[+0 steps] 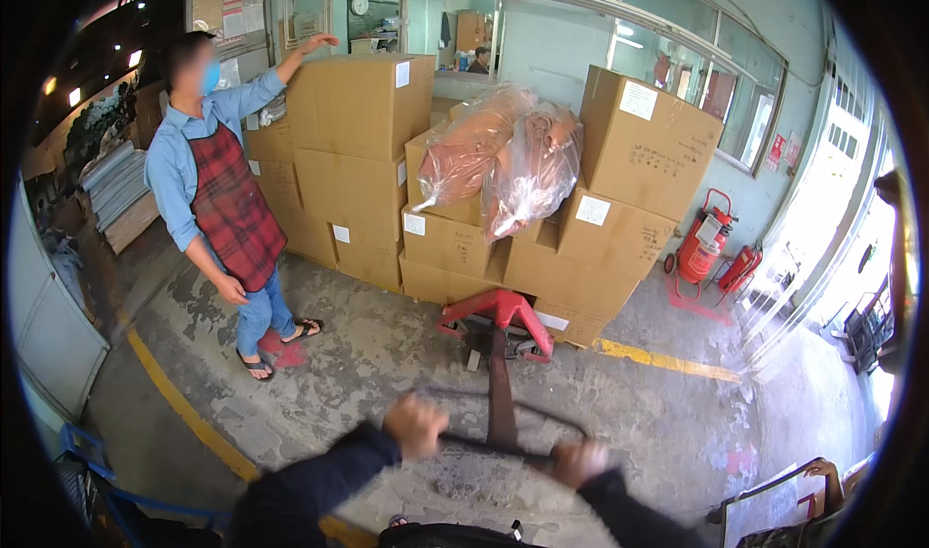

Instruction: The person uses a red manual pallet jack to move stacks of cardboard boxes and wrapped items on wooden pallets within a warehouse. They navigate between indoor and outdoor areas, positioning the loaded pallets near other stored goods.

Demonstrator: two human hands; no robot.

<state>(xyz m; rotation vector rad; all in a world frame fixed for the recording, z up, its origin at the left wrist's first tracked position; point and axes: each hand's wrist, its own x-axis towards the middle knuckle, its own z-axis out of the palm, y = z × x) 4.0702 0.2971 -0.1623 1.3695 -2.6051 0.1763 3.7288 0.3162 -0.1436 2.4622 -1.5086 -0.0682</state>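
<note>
Both my hands grip the dark handle loop of a red pallet jack [498, 306]. My left hand [416, 425] is closed around the left end of the handle, and my right hand [579, 461], a little blurred, is closed around the right end. The shaft [500, 393] runs away from me to the red body, which stands against stacked cardboard boxes [571, 272]. Its forks are hidden. On top of the middle boxes lie two clear plastic bags [532, 166] with reddish-brown contents.
At the left a person in a plaid apron [232, 185] stands with one arm over a tall box stack [358, 113]. A wheeled red fire extinguisher [702, 248] stands right of the boxes. Yellow lines [668, 360] mark the worn concrete floor. Another hand [823, 471] shows at lower right.
</note>
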